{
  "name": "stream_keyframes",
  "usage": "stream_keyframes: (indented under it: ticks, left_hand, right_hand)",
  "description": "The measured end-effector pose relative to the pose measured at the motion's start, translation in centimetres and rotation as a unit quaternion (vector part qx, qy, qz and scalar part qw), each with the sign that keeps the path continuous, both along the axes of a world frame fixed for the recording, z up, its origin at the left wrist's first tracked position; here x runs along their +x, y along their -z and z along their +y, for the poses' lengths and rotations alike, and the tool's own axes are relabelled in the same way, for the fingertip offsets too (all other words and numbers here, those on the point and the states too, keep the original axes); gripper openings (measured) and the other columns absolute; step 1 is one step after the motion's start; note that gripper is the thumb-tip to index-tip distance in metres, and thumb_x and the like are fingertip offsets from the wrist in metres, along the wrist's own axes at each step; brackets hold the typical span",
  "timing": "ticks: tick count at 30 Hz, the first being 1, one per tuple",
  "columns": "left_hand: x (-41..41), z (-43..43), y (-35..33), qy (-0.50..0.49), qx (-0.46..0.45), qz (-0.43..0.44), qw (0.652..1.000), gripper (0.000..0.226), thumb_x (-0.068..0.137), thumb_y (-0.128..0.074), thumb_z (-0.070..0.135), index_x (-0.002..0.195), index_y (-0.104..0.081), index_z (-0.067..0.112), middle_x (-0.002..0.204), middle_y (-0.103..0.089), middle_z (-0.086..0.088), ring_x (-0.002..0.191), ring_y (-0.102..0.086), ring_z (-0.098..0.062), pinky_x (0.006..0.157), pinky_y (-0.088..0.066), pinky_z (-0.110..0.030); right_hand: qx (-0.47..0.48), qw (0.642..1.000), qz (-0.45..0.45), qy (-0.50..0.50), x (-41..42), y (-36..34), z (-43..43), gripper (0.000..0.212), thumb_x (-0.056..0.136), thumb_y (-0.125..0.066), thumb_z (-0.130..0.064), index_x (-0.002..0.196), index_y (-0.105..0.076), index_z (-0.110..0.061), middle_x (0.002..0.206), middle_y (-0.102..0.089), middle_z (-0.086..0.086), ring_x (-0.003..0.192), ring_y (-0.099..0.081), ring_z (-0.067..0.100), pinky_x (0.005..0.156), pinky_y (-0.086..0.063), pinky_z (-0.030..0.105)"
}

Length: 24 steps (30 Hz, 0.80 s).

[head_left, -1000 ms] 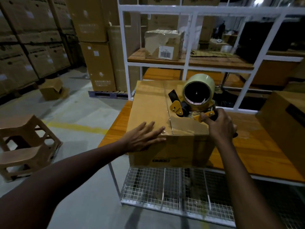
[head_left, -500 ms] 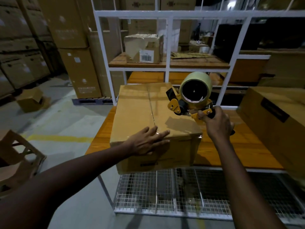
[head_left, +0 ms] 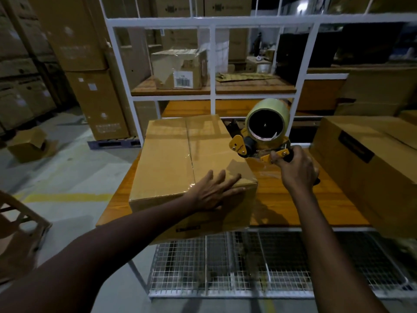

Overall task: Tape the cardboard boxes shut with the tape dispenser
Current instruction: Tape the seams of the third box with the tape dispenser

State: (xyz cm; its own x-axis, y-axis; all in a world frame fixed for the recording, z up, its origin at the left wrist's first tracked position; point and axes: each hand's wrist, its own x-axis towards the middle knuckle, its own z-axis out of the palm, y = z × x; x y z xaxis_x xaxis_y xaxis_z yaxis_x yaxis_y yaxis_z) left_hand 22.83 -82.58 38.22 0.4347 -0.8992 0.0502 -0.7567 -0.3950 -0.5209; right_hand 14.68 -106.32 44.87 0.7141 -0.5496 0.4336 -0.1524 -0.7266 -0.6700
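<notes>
1. The table (head_left: 297, 204) carries the box (head_left: 171, 159) at its left end. A glossy strip is seen along the top seam, so this box is judged taped.
2. A second box (head_left: 365, 168) at the right is judged still pending.
3. The tape dispenser (head_left: 264, 129) is gripped by the right hand (head_left: 297, 168) at the first box's right edge.
4. The left hand (head_left: 214, 190) is laid flat on the near right corner.
5. Against one second earlier, the box is turned and the dispenser is withdrawn from over its top.

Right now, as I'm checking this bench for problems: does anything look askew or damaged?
The brown cardboard box under the left hand sits skewed on the orange wooden table, its near side overhanging the front edge. The small barcode-labelled carton on the shelf has torn, peeling tape. An open box lies tipped on the floor.
</notes>
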Motion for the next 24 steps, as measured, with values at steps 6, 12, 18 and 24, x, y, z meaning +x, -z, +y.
stream_keyframes:
  ticks: [6, 12, 18, 24]
  left_hand:
    - [-0.7, -1.0, -0.2, 0.008, -0.021, 0.025, 0.999, 0.078, 0.089, -0.046, 0.059, 0.152, -0.010, 0.029, 0.155, -0.018, -0.021, 0.121, -0.039, -0.040, 0.090, -0.042, -0.049]
    - [-0.8, -3.3, 0.0, 0.017, -0.052, 0.017, 0.998, 0.082, 0.087, -0.045, 0.055, 0.154, -0.019, 0.017, 0.152, -0.024, -0.018, 0.124, -0.038, -0.038, 0.095, -0.045, -0.049]
    - [-1.7, -4.1, 0.9, -0.040, -0.024, 0.004, 0.999, 0.098, 0.084, -0.058, 0.062, 0.158, -0.004, 0.026, 0.159, -0.012, -0.017, 0.132, -0.032, -0.040, 0.101, -0.039, -0.052]
    - [-5.3, -6.7, 2.3, -0.163, -0.248, 0.111, 0.948, 0.076, 0.079, -0.046, 0.058, 0.142, -0.040, 0.016, 0.155, -0.035, -0.008, 0.143, -0.030, -0.034, 0.112, -0.028, -0.060]
  right_hand:
    - [-0.003, 1.000, -0.006, -0.011, 0.6, -0.3, -2.4, 0.049, 0.086, -0.057, -0.059, 0.108, -0.054, -0.015, 0.113, -0.062, 0.010, 0.112, -0.050, 0.035, 0.094, -0.028, 0.049]
    - [-0.004, 0.999, -0.016, -0.036, 2.0, -1.4, -5.1, 0.049, 0.085, -0.056, -0.063, 0.103, -0.053, -0.017, 0.103, -0.062, 0.007, 0.105, -0.052, 0.036, 0.092, -0.029, 0.049]
    - [-0.015, 0.998, -0.013, -0.061, 3.2, -2.7, -7.7, 0.062, 0.086, -0.058, -0.061, 0.120, -0.053, -0.010, 0.119, -0.058, 0.016, 0.116, -0.045, 0.039, 0.093, -0.027, 0.051]
    - [-0.005, 0.995, -0.029, -0.099, 4.1, -2.9, -9.5, 0.057, 0.085, -0.061, -0.059, 0.115, -0.054, -0.011, 0.117, -0.060, 0.014, 0.114, -0.046, 0.038, 0.095, -0.027, 0.050]
